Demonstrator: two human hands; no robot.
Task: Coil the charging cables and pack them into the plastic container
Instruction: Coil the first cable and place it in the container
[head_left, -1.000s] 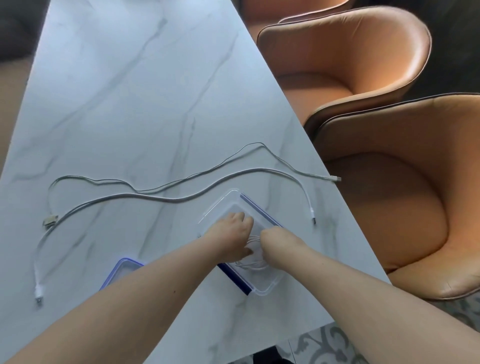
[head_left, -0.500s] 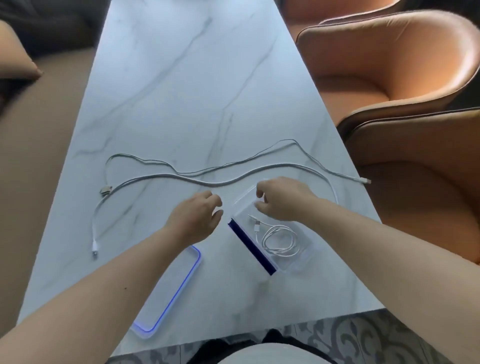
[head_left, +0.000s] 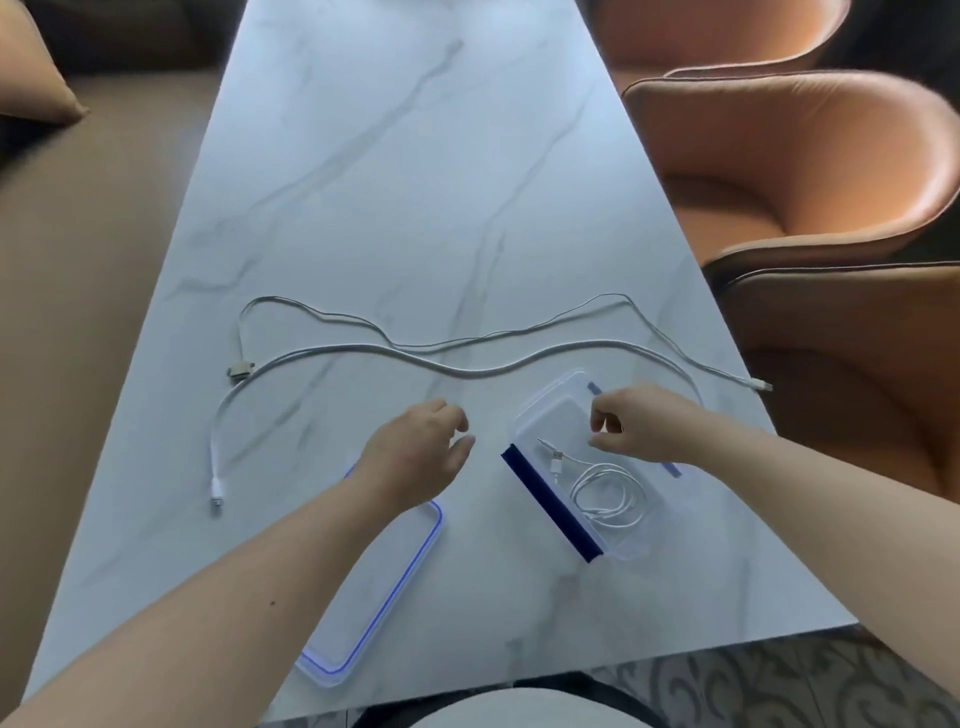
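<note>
On the marble counter (head_left: 415, 156), one coiled white cable (head_left: 608, 491) already sits inside the clear plastic container (head_left: 550, 410). Two longer cables (head_left: 467, 369) sprawl just beyond it. Left hand (head_left: 415, 452) and right hand (head_left: 644, 423) hover loosely curled, each grip empty, lid (head_left: 384, 587) lying near-left.

No text, label or number can be read on anything here. The plastic container (head_left: 587, 415) shows no readable print.
</note>
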